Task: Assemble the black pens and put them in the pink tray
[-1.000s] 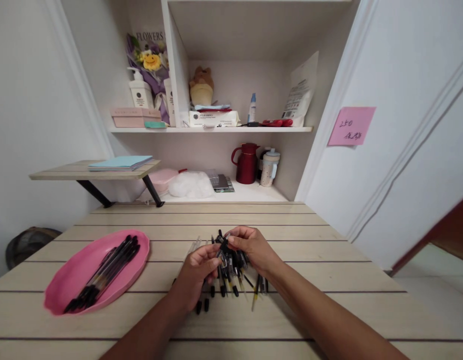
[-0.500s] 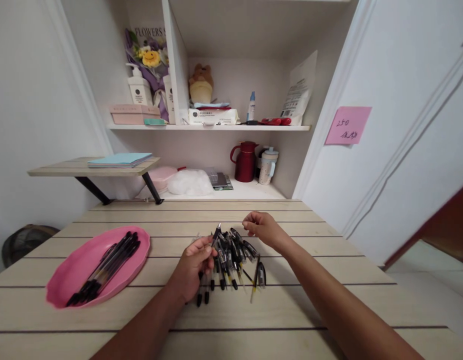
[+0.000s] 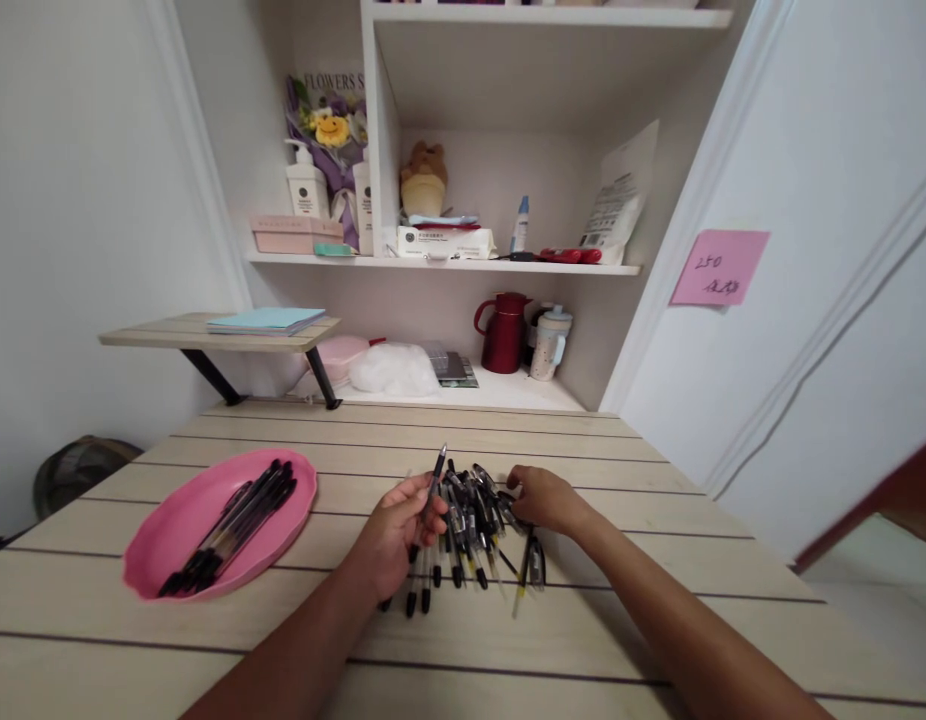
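Observation:
A heap of black pens [image 3: 474,525] lies on the wooden table [image 3: 583,620] in front of me. My left hand [image 3: 397,530] is closed round one black pen [image 3: 433,480], whose tip points up and away from me. My right hand [image 3: 547,500] rests on the right side of the heap, its fingers curled among the pens; what they grip is hidden. At the left a pink oval tray [image 3: 170,525] holds several black pens [image 3: 234,525] lying side by side.
A small raised shelf [image 3: 215,338] with a blue notebook stands at the back left. Behind the table is an alcove with a red jug [image 3: 500,332], a cup, a plastic bag and bottles. A pink note [image 3: 718,267] sticks to the right wall.
My right hand left the pen it shared with my left, rose, then came down on the right of the heap. My left hand kept the pen. The camera view shifted slightly.

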Action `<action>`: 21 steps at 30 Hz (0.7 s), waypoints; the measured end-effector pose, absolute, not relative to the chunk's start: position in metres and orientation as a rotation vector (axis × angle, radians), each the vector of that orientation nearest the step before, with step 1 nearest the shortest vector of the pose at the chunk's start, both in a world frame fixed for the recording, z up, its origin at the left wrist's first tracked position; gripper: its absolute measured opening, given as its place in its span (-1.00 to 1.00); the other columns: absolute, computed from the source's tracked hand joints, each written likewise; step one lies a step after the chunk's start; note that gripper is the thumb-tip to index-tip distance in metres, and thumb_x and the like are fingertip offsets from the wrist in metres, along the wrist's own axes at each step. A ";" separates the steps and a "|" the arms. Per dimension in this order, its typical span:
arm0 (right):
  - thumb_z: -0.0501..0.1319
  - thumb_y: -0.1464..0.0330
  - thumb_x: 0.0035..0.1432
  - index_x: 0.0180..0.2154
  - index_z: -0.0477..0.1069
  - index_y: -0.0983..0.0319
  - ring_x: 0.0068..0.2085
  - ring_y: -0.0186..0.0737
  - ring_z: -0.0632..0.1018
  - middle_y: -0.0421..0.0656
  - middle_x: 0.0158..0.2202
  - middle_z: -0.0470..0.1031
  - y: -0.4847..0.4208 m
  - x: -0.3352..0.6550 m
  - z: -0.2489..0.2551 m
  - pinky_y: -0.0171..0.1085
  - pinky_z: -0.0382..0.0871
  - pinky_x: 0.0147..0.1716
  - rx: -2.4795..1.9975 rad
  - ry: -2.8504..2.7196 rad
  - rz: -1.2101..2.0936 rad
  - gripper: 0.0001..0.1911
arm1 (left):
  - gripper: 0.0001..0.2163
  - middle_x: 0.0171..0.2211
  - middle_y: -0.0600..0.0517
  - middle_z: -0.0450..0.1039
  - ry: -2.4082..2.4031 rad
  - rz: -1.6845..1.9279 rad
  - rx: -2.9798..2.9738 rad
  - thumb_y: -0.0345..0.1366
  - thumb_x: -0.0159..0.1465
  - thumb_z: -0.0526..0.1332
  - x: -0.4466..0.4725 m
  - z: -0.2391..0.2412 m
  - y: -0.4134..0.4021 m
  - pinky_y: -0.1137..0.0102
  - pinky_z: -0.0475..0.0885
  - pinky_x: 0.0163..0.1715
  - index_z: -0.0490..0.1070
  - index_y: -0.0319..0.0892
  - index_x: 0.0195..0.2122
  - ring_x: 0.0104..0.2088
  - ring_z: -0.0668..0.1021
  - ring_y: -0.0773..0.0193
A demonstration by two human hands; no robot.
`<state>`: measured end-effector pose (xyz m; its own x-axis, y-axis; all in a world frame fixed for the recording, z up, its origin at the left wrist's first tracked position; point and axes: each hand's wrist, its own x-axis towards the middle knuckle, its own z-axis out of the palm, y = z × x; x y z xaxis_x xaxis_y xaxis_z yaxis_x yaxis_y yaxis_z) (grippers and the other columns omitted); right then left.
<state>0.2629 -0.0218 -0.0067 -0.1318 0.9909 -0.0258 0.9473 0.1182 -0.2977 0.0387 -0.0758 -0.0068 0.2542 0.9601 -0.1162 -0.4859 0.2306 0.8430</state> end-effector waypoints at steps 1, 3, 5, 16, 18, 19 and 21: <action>0.18 0.46 -0.26 -0.28 0.42 0.25 -0.35 -0.18 0.46 -0.07 -0.36 0.50 -0.021 0.264 -0.008 -0.33 0.15 -0.48 -1.942 -2.203 0.363 -0.64 | -0.73 -0.51 0.06 0.41 0.738 1.129 0.782 -0.34 0.03 0.23 0.039 -0.007 -0.076 0.55 0.21 -0.66 0.34 -0.21 -0.21 -0.61 0.43 0.43; 0.18 0.45 -0.26 -0.37 0.44 0.26 -0.39 -0.21 0.46 -0.08 -0.39 0.50 -0.019 0.267 -0.008 -0.34 0.15 -0.50 -1.928 -2.175 0.398 -0.73 | -0.73 -0.50 0.06 0.41 0.728 1.126 0.773 -0.34 0.02 0.24 0.039 -0.007 -0.076 0.56 0.22 -0.65 0.34 -0.20 -0.21 -0.60 0.43 0.43; 0.18 0.44 -0.25 -0.51 0.42 0.26 -0.46 -0.25 0.43 -0.12 -0.50 0.47 -0.019 0.270 -0.005 -0.34 0.13 -0.53 -1.871 -2.089 0.506 -0.88 | -0.73 -0.49 0.06 0.41 0.711 1.117 0.758 -0.36 0.01 0.25 0.039 -0.007 -0.077 0.57 0.23 -0.64 0.35 -0.20 -0.22 -0.59 0.43 0.44; 0.30 0.30 -0.22 -0.34 0.30 0.24 -0.53 -0.41 0.41 -0.28 -0.53 0.35 -0.031 0.220 0.045 -0.40 0.23 -0.56 -0.840 -1.195 1.349 -0.67 | -0.76 -0.53 0.09 0.35 0.720 1.054 0.835 -0.35 -0.01 0.28 0.043 -0.006 -0.082 0.61 0.16 -0.69 0.38 -0.22 -0.28 -0.62 0.37 0.51; 0.29 0.30 -0.20 -0.31 0.30 0.24 -0.53 -0.41 0.42 -0.28 -0.53 0.35 -0.034 0.210 0.047 -0.40 0.23 -0.56 -0.821 -1.211 1.309 -0.66 | -0.77 -0.52 0.09 0.34 0.719 1.054 0.855 -0.35 0.00 0.27 0.043 -0.006 -0.082 0.61 0.14 -0.70 0.37 -0.22 -0.28 -0.62 0.36 0.51; 0.29 0.30 -0.19 -0.30 0.30 0.24 -0.54 -0.42 0.41 -0.28 -0.54 0.35 -0.035 0.207 0.047 -0.40 0.22 -0.57 -0.819 -1.230 1.297 -0.66 | -0.77 -0.52 0.09 0.34 0.718 1.054 0.864 -0.35 0.00 0.27 0.043 -0.006 -0.082 0.61 0.13 -0.70 0.37 -0.23 -0.28 -0.62 0.35 0.51; 0.28 0.31 -0.17 -0.30 0.31 0.25 -0.56 -0.43 0.39 -0.30 -0.57 0.33 -0.038 0.202 0.046 -0.41 0.20 -0.58 -0.827 -1.284 1.297 -0.67 | -0.76 -0.51 0.09 0.34 0.714 1.055 0.881 -0.35 0.00 0.26 0.043 -0.006 -0.082 0.61 0.11 -0.71 0.38 -0.23 -0.27 -0.62 0.35 0.51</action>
